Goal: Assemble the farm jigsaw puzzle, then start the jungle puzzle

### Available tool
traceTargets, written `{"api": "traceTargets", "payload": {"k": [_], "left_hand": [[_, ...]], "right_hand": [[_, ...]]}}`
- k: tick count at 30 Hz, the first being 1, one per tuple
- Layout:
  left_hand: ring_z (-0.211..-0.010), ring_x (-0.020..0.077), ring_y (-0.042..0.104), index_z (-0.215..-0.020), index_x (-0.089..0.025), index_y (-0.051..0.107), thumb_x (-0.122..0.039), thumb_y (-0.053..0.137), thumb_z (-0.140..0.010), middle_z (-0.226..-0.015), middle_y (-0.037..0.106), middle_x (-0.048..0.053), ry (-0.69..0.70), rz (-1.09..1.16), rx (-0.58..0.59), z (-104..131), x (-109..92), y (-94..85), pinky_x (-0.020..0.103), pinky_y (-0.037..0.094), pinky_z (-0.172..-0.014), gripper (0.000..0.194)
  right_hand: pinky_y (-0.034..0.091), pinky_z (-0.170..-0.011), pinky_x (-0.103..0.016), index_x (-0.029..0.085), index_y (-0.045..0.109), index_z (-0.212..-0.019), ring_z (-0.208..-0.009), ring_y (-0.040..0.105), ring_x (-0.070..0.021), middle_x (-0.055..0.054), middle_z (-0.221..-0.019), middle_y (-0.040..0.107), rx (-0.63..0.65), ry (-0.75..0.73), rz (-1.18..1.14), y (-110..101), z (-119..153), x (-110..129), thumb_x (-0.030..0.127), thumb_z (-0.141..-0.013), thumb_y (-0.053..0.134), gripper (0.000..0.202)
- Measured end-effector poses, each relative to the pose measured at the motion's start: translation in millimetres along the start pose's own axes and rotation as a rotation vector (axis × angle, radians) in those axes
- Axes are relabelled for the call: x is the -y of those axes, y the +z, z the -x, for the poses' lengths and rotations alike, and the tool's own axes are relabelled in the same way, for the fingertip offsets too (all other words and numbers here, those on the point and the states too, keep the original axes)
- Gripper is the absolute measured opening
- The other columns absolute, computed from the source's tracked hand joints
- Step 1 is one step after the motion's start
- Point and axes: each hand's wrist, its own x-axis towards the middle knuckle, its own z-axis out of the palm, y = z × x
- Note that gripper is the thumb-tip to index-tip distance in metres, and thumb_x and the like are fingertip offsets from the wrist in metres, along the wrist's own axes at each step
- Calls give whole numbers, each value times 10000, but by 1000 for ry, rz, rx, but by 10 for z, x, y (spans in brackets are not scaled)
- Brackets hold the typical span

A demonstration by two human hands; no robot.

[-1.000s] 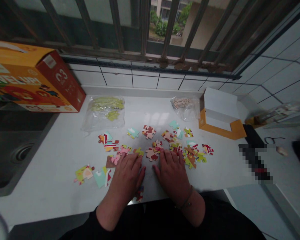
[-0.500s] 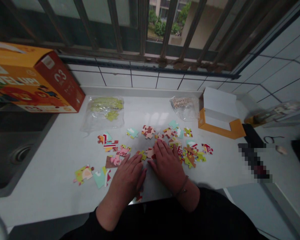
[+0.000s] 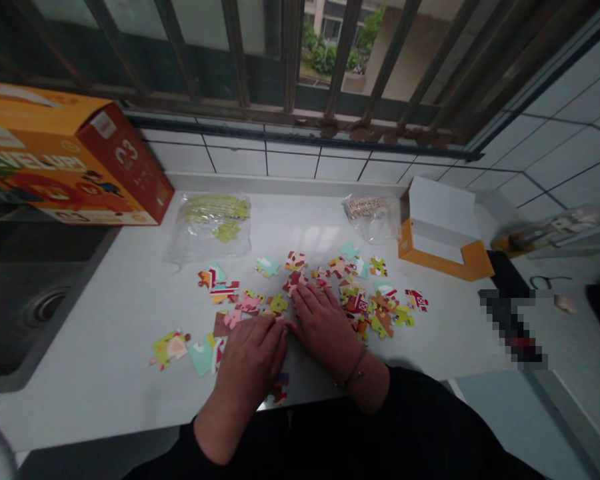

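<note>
Colourful jigsaw pieces lie spread over the white counter (image 3: 105, 347). My left hand (image 3: 254, 350) rests low over the middle, its fingers bent and close together beside pink pig pieces (image 3: 249, 301); what is under the fingertips is hidden. Beside it, my right hand (image 3: 323, 327) lies with fingers stretched out, the fingertips touching a brown-and-white piece (image 3: 295, 281). Farther right are barn pieces (image 3: 356, 305) and brown-and-green pieces (image 3: 381, 313). A green piece with a beige patch (image 3: 170, 348) lies at the left, next to a light-blue piece (image 3: 201, 357).
An orange carton (image 3: 45, 167) stands at the back left beside the sink (image 3: 20, 383). Two clear plastic bags, one with green pieces (image 3: 215, 210) and one with beige pieces (image 3: 367, 207), lie at the back. An open orange-and-white box (image 3: 440, 230) sits at the right.
My right hand has shifted left, and the brown-and-white piece has moved up near its fingertips. My left hand's fingers are more bent and have moved slightly. The view has shifted a little.
</note>
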Motion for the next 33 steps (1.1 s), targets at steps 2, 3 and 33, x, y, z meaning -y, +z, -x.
{"api": "traceTargets", "payload": {"k": [2,3,33], "left_hand": [[-1084,331,749,-1238,-167,770,-224,576,-1104,-1231,801,164,-17,-21,-3,-1,-3,6,515,606,-939,243],[-1102,339,750,-1258,-164,770,-232,583,-1104,-1251,801,169,-30,-34,0,-4,-8,2,536,599,-971,252],[-1659,347,407,-1725,-112,411,-526,494,-1130,-1781,463,150,197,-99,237,259,-313,55,617,182,-1393,730]], "right_hand": [[358,-1350,-601,111,543,-1644,-1609,481,-346,-198,-1711,543,1,-30,-21,21,33,-29,379,-1123,602,589],[371,-1345,-597,116,542,-1647,-1607,483,-342,-192,-1713,543,0,-43,-30,28,31,-47,374,-1124,600,586],[73,-1415,-636,126,334,-1769,-1742,214,-320,-129,-1856,259,1,-26,93,136,1114,-37,416,-1126,534,734]]}}
